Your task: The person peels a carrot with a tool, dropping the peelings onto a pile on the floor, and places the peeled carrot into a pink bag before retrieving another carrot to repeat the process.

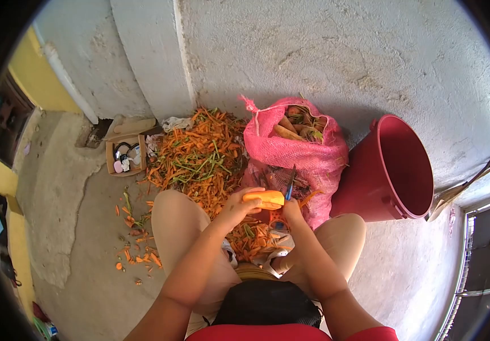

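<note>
My left hand [238, 208] is closed around a thick peeled carrot [265, 199], held crosswise above my lap. Its cut end faces my right hand [292, 210], which grips a knife [291, 182] with a blue handle. The dark blade points up and away from me, just beside the carrot's end. Below and beyond both hands lies a heap of orange peelings [202, 153] mixed with green stalks. A pink mesh sack [290, 149] stands open beyond my right hand, with unpeeled carrots [299, 122] in its mouth.
To the right of the sack, a large dark red bucket [358, 187] leans against the grey wall [336, 51]. At the heap's left stands a small cardboard box [110, 159] holding odds and ends. Loose scraps [137, 256] lie on the concrete floor [103, 227] by my left knee.
</note>
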### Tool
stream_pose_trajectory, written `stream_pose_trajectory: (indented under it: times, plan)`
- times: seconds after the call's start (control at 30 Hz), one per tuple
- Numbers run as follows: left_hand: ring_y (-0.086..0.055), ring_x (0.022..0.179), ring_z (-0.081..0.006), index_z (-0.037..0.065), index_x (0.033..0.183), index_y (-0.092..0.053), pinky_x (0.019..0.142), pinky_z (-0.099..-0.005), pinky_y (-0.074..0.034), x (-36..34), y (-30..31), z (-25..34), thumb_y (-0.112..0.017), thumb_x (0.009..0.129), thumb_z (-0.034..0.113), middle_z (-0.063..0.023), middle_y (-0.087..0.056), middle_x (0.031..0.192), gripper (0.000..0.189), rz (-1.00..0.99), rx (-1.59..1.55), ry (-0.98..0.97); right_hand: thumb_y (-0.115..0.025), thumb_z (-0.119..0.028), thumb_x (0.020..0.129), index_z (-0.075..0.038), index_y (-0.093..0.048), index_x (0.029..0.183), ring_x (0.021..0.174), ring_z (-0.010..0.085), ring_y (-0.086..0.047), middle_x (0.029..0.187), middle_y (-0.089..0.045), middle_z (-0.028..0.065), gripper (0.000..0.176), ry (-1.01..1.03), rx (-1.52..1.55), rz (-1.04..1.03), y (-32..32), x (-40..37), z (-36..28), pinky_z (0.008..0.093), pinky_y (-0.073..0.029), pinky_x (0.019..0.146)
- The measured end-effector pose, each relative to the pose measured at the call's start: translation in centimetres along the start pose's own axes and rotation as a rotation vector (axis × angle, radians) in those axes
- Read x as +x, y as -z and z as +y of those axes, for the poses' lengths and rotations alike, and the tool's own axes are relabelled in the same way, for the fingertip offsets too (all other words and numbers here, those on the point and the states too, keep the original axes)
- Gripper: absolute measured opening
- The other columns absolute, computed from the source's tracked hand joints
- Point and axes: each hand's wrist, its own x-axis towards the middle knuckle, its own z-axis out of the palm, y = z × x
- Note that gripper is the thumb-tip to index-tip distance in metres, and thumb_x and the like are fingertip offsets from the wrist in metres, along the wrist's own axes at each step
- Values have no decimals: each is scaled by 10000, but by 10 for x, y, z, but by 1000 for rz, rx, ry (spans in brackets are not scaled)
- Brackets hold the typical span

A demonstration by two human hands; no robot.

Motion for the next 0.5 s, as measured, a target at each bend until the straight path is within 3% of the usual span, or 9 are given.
stream_pose_trajectory:
  times: [0.07,0.17,0.2,0.23,0.3,0.33,0.43,0.5]
  plan:
    - [-558,876,-162,-36,1133,-406,697,-235,-502,1,4,2,-540,775,65,-143,-490,1068,396,-30,98,97,-479,-120,805,47,-571,874,590,137,-529,709,-569,67,203,46,-134,60,6,4,-7,275,-413,531]
    - [-573,835,-162,-34,1223,-271,686,-255,-508,0,2,1,-564,743,14,-158,-491,1055,564,-106,208,199,-480,-139,804,24,-569,843,537,120,-489,651,-545,57,190,112,-339,77,10,3,-18,284,-383,492]
    - [-582,768,-165,12,1287,-124,622,-253,-501,1,2,0,-581,713,-29,-159,-491,1029,735,-170,179,254,-482,-140,801,19,-566,836,532,118,-481,642,-539,56,183,131,-372,75,10,5,-18,285,-377,490]
    - [-575,739,-160,33,1294,-116,587,-246,-484,3,1,-5,-583,712,-31,-150,-490,1013,749,-179,227,239,-483,-141,798,14,-564,829,528,116,-472,633,-533,55,177,150,-405,72,10,6,-18,287,-372,488]
    - [-560,681,-150,75,1308,-101,516,-231,-451,5,-3,-11,-586,709,-34,-131,-488,980,778,-195,325,208,-493,-136,782,6,-559,840,544,169,-510,634,-544,95,167,261,-472,77,7,3,-20,311,-384,506]
    - [-497,576,-125,166,1328,-74,446,-220,-379,4,-6,-8,-589,708,-39,-103,-475,911,832,-186,261,263,-498,-134,775,1,-557,845,552,195,-529,635,-549,115,163,316,-506,80,5,-1,-21,323,-390,514]
    - [-489,614,-125,199,1334,-78,445,-232,-387,4,-3,-3,-593,697,-27,-124,-436,1065,849,-192,86,325,-498,-135,763,-10,-545,870,606,317,-568,656,-561,185,172,522,-770,107,0,-11,-23,386,-413,542]
    - [-455,570,-105,253,1334,-62,428,-218,-361,5,-3,-4,-575,712,-44,-82,-450,937,859,-139,-3,289,-505,-162,763,-23,-531,863,637,362,-564,673,-564,204,174,531,-907,138,-3,-26,-34,421,-423,556]
